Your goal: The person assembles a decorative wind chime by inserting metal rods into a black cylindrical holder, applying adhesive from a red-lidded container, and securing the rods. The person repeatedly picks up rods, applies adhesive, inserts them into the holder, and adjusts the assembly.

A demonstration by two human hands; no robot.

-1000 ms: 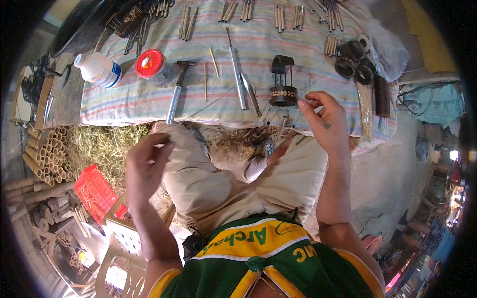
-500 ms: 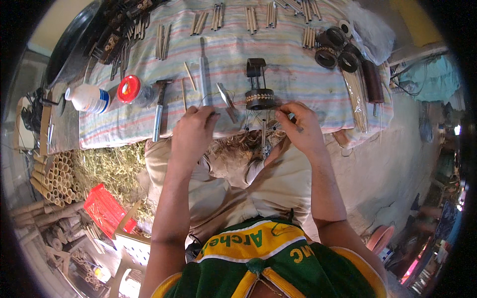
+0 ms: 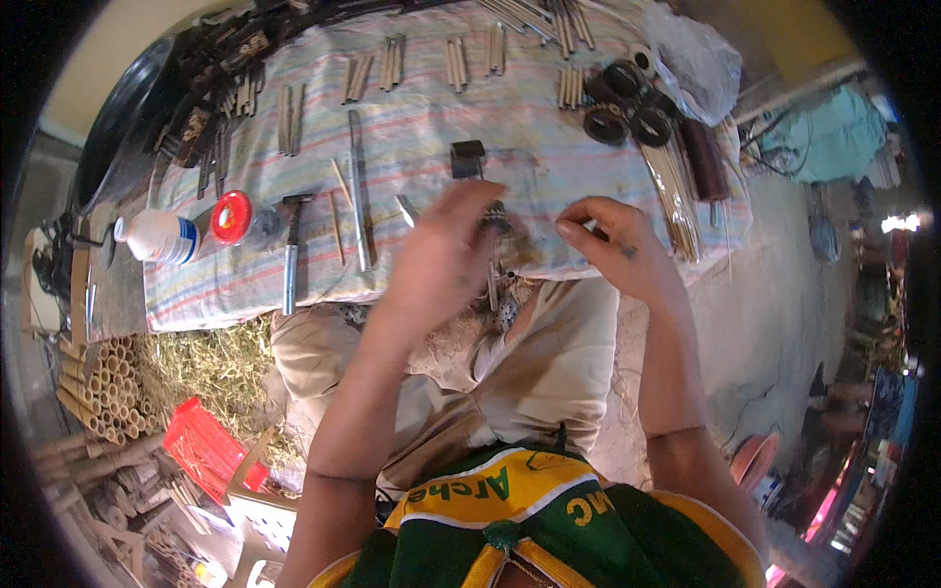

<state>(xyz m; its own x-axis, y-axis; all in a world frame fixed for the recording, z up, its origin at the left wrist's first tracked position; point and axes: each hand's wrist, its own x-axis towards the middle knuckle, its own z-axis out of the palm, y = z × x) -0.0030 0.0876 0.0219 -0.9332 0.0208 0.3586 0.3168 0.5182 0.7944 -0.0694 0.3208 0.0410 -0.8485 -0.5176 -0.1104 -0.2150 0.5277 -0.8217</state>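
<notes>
L hand [image 3: 441, 260] is over the near edge of the striped cloth [image 3: 421, 127], fingers curled down round a small dark clamp-like tool [image 3: 470, 162]. Only the tool's top end shows past the knuckles; lower part hidden by the hand, so can't tell if it is gripped tight or just touched. R hand [image 3: 613, 245] sits just right of it, thumb and forefinger pinched together, tips pointing toward the L hand. What's in the pinch is too small to make out, poss. a thin wire. Gap between the two hands is short, hands not touching. Both hover above the person's lap, beige trousers [image 3: 529, 382] below.

Outward on the cloth: long metal rod [image 3: 359, 196] lying lengthwise just left of L hand, thin bamboo sticks [image 3: 338, 211] beside it, then a hammer [image 3: 291, 255] w/ head away from the person. Further left a red lid [image 3: 231, 218] and a white bottle w/ blue band [image 3: 157, 236] lying on its side. Far side of cloth: rows of short stick bundles [image 3: 392, 64]. Right end: dark rings [image 3: 622, 103], a packet of long thin sticks [image 3: 671, 191], a dark brown roll [image 3: 706, 157]. On the ground left of the person: straw [image 3: 211, 358], cut bamboo tubes [image 3: 93, 382], a red crate [image 3: 206, 451].
</notes>
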